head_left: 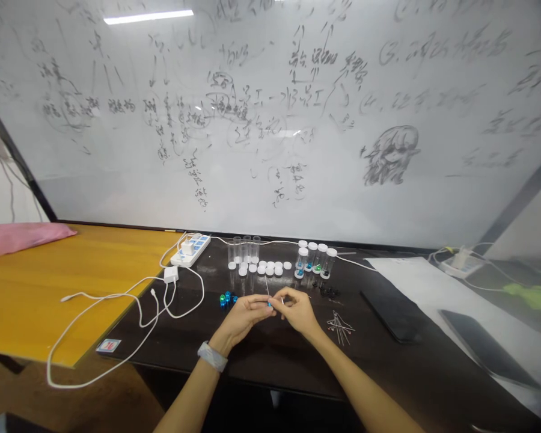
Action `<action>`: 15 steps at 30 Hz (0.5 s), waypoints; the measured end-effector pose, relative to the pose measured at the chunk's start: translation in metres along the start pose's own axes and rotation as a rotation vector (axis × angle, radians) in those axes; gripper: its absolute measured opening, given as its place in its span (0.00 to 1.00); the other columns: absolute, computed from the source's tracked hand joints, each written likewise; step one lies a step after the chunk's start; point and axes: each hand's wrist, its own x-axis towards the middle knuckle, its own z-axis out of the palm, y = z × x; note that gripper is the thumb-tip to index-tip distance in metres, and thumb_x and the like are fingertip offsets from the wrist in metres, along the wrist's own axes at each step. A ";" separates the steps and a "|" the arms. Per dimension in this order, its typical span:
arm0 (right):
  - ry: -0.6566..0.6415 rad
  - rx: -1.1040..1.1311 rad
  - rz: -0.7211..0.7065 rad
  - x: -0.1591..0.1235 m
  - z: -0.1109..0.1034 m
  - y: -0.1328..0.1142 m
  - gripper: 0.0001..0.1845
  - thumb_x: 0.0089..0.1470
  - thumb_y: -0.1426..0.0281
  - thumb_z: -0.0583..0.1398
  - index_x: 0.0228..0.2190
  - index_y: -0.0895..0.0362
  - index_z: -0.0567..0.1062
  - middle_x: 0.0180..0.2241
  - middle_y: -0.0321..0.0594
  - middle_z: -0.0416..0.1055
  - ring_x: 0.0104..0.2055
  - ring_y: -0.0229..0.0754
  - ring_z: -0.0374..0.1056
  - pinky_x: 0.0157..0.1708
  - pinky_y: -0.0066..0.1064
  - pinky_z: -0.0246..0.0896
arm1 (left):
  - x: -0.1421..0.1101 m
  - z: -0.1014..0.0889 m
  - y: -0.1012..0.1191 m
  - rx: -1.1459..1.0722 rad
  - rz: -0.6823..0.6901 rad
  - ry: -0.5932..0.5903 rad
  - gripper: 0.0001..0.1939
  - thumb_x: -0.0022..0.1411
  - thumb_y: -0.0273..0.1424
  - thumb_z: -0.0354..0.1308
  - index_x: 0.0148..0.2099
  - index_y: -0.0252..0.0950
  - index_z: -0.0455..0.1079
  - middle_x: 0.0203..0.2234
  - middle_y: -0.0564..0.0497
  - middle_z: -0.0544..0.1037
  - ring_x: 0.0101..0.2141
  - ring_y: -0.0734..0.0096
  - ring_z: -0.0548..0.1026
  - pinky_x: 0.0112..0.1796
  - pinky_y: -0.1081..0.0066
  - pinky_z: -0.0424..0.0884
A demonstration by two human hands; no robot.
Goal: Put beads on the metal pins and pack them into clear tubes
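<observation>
Both hands are raised just over the dark worktop [293, 370], fingertips meeting. The left hand [246, 313], with a pale band [212, 356] at its wrist, pinches a small blue piece [269, 304] between thumb and fingers. The right hand [297, 310] has thumb and forefinger drawn together at the same spot; whether it grips the piece or merely touches it cannot be told. A thin pin [267, 285] stands up from the fingertips. Near the left hand lies a cluster of shiny green and blue balls [228, 297]; beside the right forearm, a loose heap of pins [341, 329]. Small black pieces [327, 291] lie beyond the right hand. Farther back, noted: clear tubes [244, 248], a group of white caps [270, 269], and white-capped jars [313, 258] with coloured contents. A black phone [390, 316] lies to the right.
</observation>
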 end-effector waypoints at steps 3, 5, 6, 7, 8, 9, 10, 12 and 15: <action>-0.036 0.004 0.016 0.000 -0.001 -0.001 0.17 0.48 0.55 0.69 0.29 0.57 0.77 0.22 0.34 0.71 0.17 0.36 0.68 0.13 0.24 0.63 | 0.001 -0.001 -0.001 -0.014 -0.002 0.018 0.23 0.48 0.29 0.74 0.47 0.29 0.77 0.37 0.41 0.84 0.38 0.63 0.81 0.48 0.65 0.71; -0.089 -0.023 -0.013 0.001 -0.004 -0.004 0.17 0.51 0.55 0.67 0.32 0.57 0.78 0.25 0.35 0.72 0.19 0.36 0.68 0.15 0.24 0.65 | 0.002 -0.001 -0.001 -0.024 0.004 0.051 0.23 0.48 0.29 0.75 0.47 0.29 0.77 0.37 0.41 0.84 0.38 0.63 0.81 0.48 0.64 0.71; -0.113 -0.054 -0.045 0.001 -0.006 -0.006 0.16 0.53 0.56 0.66 0.33 0.57 0.79 0.27 0.37 0.72 0.21 0.37 0.69 0.16 0.25 0.66 | 0.002 -0.001 -0.002 -0.028 0.010 0.067 0.23 0.48 0.29 0.75 0.47 0.29 0.77 0.36 0.41 0.84 0.38 0.63 0.81 0.48 0.64 0.71; -0.131 -0.096 -0.087 0.000 -0.008 -0.009 0.15 0.55 0.56 0.65 0.35 0.56 0.79 0.29 0.38 0.73 0.23 0.37 0.70 0.18 0.25 0.66 | 0.002 -0.001 -0.002 -0.030 0.016 0.078 0.23 0.47 0.29 0.75 0.46 0.30 0.77 0.36 0.41 0.84 0.38 0.64 0.81 0.48 0.65 0.71; -0.141 -0.144 -0.135 0.000 -0.010 -0.011 0.15 0.57 0.57 0.63 0.36 0.56 0.80 0.30 0.39 0.73 0.24 0.37 0.70 0.19 0.25 0.67 | 0.003 -0.001 -0.002 -0.030 0.023 0.084 0.23 0.47 0.29 0.75 0.46 0.30 0.77 0.36 0.41 0.84 0.38 0.64 0.81 0.48 0.65 0.71; -0.142 -0.191 -0.185 0.000 -0.012 -0.014 0.13 0.58 0.59 0.62 0.36 0.56 0.80 0.30 0.40 0.73 0.26 0.37 0.70 0.20 0.25 0.67 | 0.003 -0.001 -0.002 -0.028 0.028 0.086 0.22 0.47 0.29 0.75 0.46 0.30 0.77 0.36 0.42 0.84 0.38 0.64 0.81 0.48 0.65 0.71; -0.134 -0.233 -0.231 0.000 -0.013 -0.016 0.12 0.60 0.60 0.61 0.36 0.56 0.80 0.30 0.40 0.74 0.26 0.38 0.70 0.21 0.25 0.67 | 0.003 -0.001 -0.003 -0.023 0.030 0.085 0.22 0.47 0.29 0.75 0.46 0.30 0.77 0.35 0.42 0.84 0.37 0.65 0.81 0.47 0.66 0.71; -0.108 -0.292 -0.302 -0.001 -0.014 -0.018 0.11 0.61 0.62 0.60 0.35 0.55 0.80 0.29 0.40 0.73 0.26 0.38 0.69 0.22 0.25 0.66 | 0.002 0.000 -0.003 -0.011 0.028 0.080 0.22 0.47 0.28 0.75 0.45 0.30 0.77 0.34 0.43 0.84 0.37 0.66 0.81 0.46 0.67 0.72; -0.082 -0.325 -0.357 -0.001 -0.013 -0.017 0.10 0.61 0.64 0.60 0.34 0.55 0.79 0.28 0.40 0.73 0.24 0.37 0.67 0.22 0.26 0.64 | 0.001 0.001 -0.001 -0.002 0.023 0.066 0.21 0.47 0.29 0.75 0.45 0.31 0.77 0.34 0.44 0.84 0.36 0.67 0.81 0.45 0.68 0.71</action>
